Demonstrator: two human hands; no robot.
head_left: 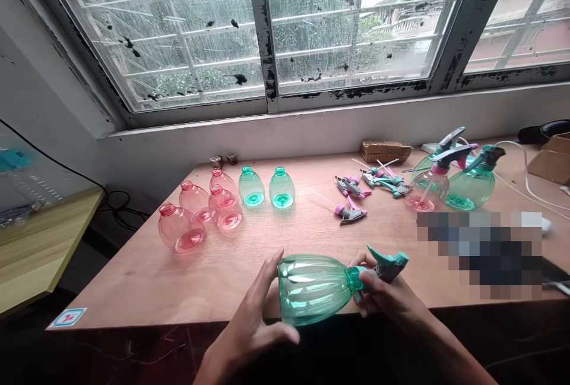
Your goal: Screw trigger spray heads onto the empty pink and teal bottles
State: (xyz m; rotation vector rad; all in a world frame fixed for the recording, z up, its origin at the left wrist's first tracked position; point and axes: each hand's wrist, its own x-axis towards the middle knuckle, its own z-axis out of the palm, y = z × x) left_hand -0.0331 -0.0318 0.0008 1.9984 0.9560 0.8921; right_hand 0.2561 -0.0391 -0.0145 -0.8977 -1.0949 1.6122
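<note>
A green see-through spray bottle [314,290] lies sideways in the air above the table's front edge, its base to the left. Its teal and grey trigger head [388,263] sits at the neck on the right. My right hand [387,296] is closed around the neck and collar, thumb on top. At the base end, my left hand [258,308] has its thumb and fingers spread around the bottle's bottom; whether the palm touches it I cannot tell.
Pink bottles [181,229] and green bottles [282,189] without heads stand on the wooden table [133,290]. Loose trigger heads [351,212] lie farther right. Spray bottles with heads [471,186] stand at the back right, near a brown box [385,151]. A blurred patch covers the right side.
</note>
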